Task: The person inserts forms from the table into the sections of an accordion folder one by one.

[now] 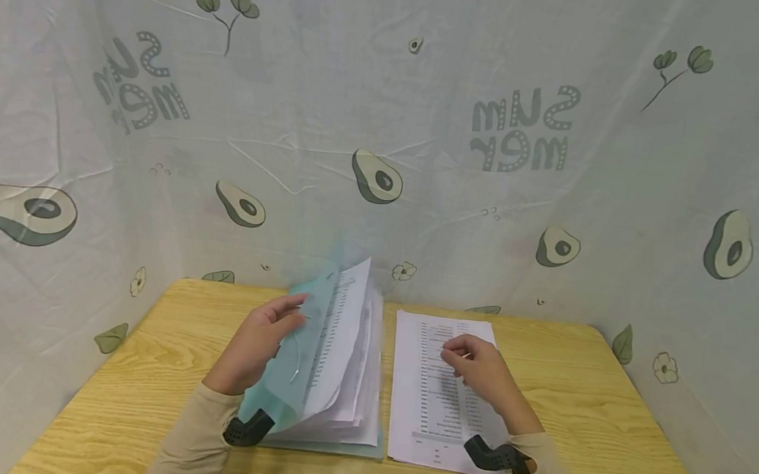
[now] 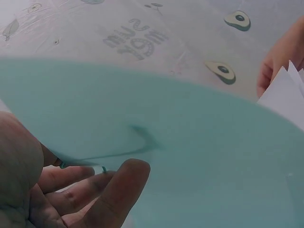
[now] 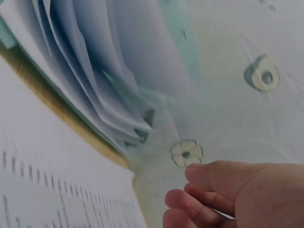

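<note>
My left hand grips the cover of a teal folder, which stands raised and leaning on the left of its papers. In the left wrist view the thumb lies across the cover's near side, and a thin curved strip shows on the teal sheet. Printed sheets fan up inside the folder, bent along their lower edges. To the right lies a separate stack of printed paper on the table. Over that stack hovers my right hand, its fingers loosely curled with nothing between thumb and fingertips.
Both stacks are on a yellow wood-grain table. A pale curtain printed with avocados and leaves hangs right behind the table and along its sides. Each wrist carries a dark camera mount.
</note>
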### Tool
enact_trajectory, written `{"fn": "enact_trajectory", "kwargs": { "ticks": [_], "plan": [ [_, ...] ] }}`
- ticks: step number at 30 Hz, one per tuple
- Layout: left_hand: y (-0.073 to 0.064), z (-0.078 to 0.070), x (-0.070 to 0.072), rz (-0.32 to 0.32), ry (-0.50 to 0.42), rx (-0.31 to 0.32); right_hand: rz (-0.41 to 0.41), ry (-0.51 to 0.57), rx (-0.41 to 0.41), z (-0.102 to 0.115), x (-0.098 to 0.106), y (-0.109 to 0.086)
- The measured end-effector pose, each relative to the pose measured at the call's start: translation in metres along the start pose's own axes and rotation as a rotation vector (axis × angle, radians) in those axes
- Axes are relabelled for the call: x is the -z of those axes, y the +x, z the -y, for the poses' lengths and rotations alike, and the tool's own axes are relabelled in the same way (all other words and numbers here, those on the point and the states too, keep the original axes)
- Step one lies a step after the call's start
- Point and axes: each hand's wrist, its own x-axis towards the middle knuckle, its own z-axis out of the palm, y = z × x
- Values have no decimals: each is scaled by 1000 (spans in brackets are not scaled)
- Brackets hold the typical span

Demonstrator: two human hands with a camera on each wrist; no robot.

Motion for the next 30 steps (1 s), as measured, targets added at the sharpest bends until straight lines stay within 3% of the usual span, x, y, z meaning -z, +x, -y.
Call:
{"fn": "enact_trajectory", "kwargs": {
  "ticks": [9, 30],
  "plan": [
    [2, 2, 2, -14, -2, -2, -77, -4, -86, -22, 23, -3],
    [1, 2, 0, 1, 9, -1, -92, -47, -132, -38, 33, -14]
  ]
}}
